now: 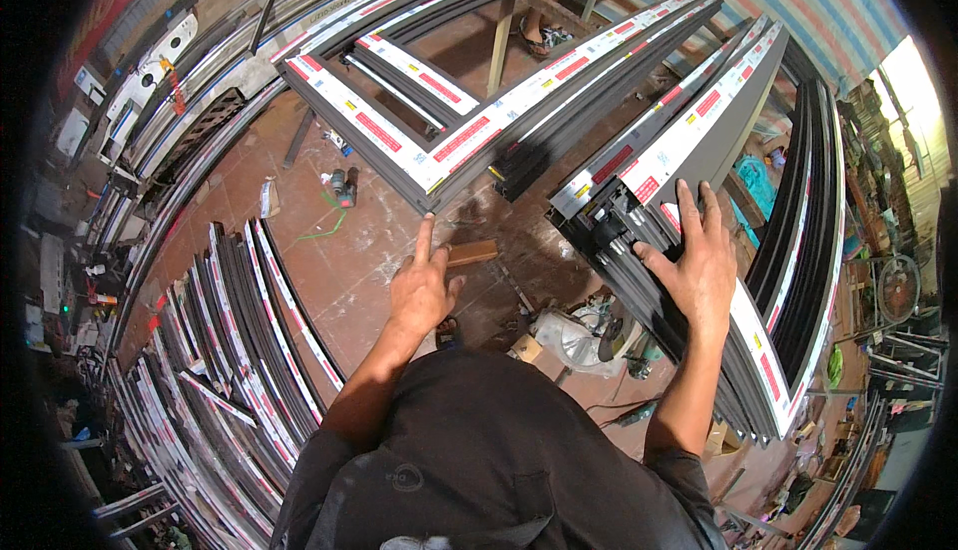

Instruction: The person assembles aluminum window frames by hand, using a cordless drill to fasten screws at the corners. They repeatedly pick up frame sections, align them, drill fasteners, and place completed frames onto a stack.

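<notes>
My left hand stretches its index finger to the near corner of a dark metal frame, whose upper faces carry white film with red labels. The other fingers of that hand are partly bent, and nothing is held. My right hand rests with spread fingers on the corner of a second dark frame wrapped in similar film. Its thumb lies near the open profile end, where dark hollow channels show.
Several film-covered profiles lie on the tiled floor at the left. Below the hands are a wooden block and a whitish power tool. A green-and-dark tool sits left of the frame; a fan stands at the far right.
</notes>
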The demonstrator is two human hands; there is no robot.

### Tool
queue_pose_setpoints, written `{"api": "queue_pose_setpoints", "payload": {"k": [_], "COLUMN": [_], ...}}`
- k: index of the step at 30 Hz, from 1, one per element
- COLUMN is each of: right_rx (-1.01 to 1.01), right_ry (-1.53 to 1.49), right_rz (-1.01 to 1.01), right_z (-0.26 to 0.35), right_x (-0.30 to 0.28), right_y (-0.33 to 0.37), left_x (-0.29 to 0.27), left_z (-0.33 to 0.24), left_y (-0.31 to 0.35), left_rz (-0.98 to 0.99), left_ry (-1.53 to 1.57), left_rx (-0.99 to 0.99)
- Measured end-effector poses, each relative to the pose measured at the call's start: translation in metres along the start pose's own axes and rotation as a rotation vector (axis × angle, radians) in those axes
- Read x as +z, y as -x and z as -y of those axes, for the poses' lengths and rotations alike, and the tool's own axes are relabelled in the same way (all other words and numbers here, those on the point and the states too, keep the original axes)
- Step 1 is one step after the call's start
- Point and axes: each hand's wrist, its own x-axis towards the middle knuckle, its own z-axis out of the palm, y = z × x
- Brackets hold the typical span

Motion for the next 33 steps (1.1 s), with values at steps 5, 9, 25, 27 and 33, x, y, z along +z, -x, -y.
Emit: {"api": "queue_pose_setpoints", "payload": {"k": [5, 9, 25, 27, 33], "right_rx": [0.017, -0.004, -0.037, -0.033, -0.04], "right_ry": [0.001, 0.023, -0.065, -0.084, -0.1], "right_rz": [-0.003, -0.01, -0.106, -0.138, -0.211], "right_z": [0.001, 0.0, -0.015, -0.017, -0.024], "right_x": [-0.002, -0.003, 0.006, 0.008, 0.019], "right_y": [0.001, 0.002, 0.005, 0.006, 0.01], "left_x": [-0.003, -0.002, -0.021, -0.019, -0.014], "left_z": [-0.006, -0.005, -0.001, -0.005, -0.005], "left_y": [0.0, -0.004, -0.053, -0.047, -0.031], "left_rz": [-0.007, -0.025, 0.236, 0.232, 0.19], "left_ry": [-0.014, -0.054, -0.412, -0.419, -0.43], "left_rx": [-0.004, 0.032, 0.112, 0.071, 0.064]}}
